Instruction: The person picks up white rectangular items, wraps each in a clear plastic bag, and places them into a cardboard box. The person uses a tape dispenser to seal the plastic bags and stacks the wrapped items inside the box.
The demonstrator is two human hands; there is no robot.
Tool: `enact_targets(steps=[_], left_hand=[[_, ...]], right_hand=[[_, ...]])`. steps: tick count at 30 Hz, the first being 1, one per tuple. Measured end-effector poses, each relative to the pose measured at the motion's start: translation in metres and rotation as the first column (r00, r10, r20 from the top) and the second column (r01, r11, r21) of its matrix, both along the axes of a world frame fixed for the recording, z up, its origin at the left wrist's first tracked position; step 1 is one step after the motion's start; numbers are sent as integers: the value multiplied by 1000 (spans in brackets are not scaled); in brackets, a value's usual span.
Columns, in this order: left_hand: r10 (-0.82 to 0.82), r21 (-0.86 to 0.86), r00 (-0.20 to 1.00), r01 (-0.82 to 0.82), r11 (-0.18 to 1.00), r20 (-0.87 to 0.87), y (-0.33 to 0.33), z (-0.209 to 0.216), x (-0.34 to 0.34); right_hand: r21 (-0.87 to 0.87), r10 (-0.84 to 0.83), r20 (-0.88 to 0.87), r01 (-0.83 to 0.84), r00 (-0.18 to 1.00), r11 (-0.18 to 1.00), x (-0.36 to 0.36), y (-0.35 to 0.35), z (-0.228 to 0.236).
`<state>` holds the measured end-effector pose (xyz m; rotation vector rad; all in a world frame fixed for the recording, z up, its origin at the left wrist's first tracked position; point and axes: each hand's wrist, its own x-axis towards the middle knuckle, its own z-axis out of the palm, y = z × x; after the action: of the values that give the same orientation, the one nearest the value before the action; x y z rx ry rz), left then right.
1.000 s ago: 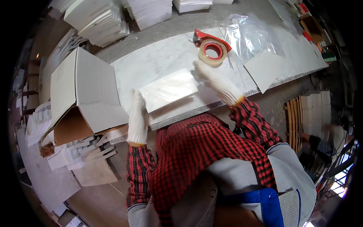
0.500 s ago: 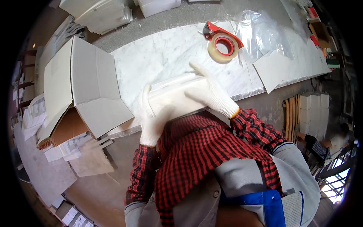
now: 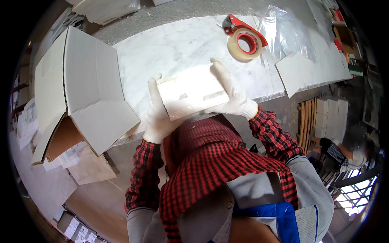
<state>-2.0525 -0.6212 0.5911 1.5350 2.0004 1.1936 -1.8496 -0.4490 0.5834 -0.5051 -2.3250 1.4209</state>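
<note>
Between both hands I hold a white rectangular package (image 3: 191, 84), its broad bright face up and a glossy, film-like sheen along the near edge. My left hand (image 3: 157, 118), in a white knit glove, grips its left end, fingers along the side. Gloved the same way, my right hand (image 3: 235, 94) grips the right end, with the fingers partly hidden beneath. The package is over the near edge of the white marble-patterned tabletop (image 3: 150, 48). Beyond my right hand lies a red tape dispenser (image 3: 263, 39) with a roll of clear tape (image 3: 234, 47).
An opened white cardboard box (image 3: 91, 77) with a brown inside stands at the left. Clear plastic film (image 3: 283, 34) and a white sheet (image 3: 292, 73) lie at the right. White stacks (image 3: 107, 9) sit at the far left. Another person (image 3: 352, 152) is at the far right.
The package has tilted so its broad face turns up toward me, catching the light. Both hands have turned with it and keep their hold. The whole view has shifted slightly.
</note>
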Motion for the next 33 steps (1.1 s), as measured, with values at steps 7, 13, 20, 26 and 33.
enact_targets(steps=[7,13,20,26,33], left_hand=[[189,-204,493,-24,979,849,-8,21,23],[19,66,630,-111,992,777,-1,3,24],[96,-53,636,-86,995,766,-3,-1,19],[68,83,653,-197,977,754,-1,-4,27],[76,120,840,-166,979,538,-32,10,33]], right_hand=[[-546,-275,-109,174,955,820,-21,-23,3],[-475,-229,-40,183,973,861,-15,-22,3],[483,-21,339,-155,940,862,-45,1,106],[742,67,468,-433,881,512,-82,-18,66],[579,95,606,-520,790,628,-84,-24,80]])
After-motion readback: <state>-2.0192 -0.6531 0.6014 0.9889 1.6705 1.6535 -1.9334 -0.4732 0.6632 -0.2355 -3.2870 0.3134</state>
